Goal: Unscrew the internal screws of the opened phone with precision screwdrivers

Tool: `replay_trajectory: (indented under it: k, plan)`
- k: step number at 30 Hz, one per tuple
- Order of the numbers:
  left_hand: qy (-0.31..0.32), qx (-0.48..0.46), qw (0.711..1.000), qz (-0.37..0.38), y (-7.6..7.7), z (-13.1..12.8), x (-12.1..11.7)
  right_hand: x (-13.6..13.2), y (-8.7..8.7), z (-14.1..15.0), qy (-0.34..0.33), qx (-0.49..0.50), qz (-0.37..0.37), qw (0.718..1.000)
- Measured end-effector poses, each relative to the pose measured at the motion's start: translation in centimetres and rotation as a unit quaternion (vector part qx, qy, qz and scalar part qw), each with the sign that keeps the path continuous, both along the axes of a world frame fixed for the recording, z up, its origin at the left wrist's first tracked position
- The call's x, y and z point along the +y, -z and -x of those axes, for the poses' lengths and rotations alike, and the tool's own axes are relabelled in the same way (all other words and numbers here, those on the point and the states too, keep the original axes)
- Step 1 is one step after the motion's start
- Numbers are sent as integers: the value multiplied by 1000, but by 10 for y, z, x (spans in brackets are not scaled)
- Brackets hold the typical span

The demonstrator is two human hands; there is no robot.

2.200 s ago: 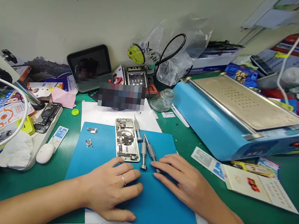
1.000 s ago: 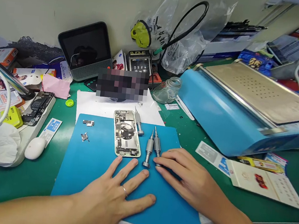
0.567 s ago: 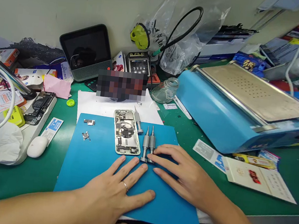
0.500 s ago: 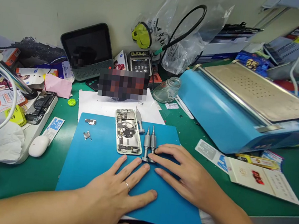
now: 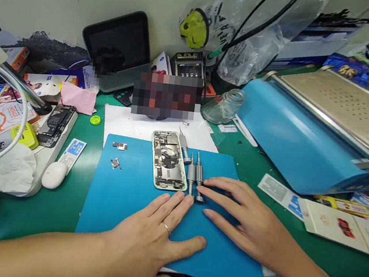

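Observation:
My left hand (image 5: pixel 157 233) lies flat on the blue mat (image 5: pixel 123 211), fingers stretched, its fingertips just below an opened phone (image 5: pixel 169 161) with bare inner parts. One fingertip reaches the butt end of a grey precision screwdriver (image 5: pixel 191 175). Right beside that tool lies a second precision screwdriver (image 5: pixel 199 171), and the fingertips of my right hand (image 5: pixel 239 211) rest at its handle end, fingers apart. A third precision screwdriver (image 5: pixel 184 145) lies along the phone's upper right edge. On the mat's left are a small metal-covered part (image 5: pixel 120 146) and a small bracket-like part (image 5: pixel 115 163).
A blue machine with a perforated metal plate (image 5: pixel 338 102) takes up the right side. Behind the mat are white paper (image 5: pixel 120 118), a glass jar (image 5: pixel 224 106) and a dark-screened display (image 5: pixel 118 48). Left stand an earbud case (image 5: pixel 54 175) and another opened phone (image 5: pixel 54 126).
The two screwdrivers by my right hand have come together side by side, nearer the phone. My left fingers have spread, then drawn closer together toward the screwdriver ends. The view has shifted.

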State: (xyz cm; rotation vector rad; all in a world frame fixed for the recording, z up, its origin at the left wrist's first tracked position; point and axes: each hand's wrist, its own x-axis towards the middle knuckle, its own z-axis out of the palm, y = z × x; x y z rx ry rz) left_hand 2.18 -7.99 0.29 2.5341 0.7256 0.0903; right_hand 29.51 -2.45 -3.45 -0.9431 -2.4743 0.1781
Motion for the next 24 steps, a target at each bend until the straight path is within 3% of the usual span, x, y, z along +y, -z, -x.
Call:
replay_trajectory:
  k: [24]
  plan:
    - [7,24,1000,-11,0,0,4,2,-4,3,26,33,35,999]
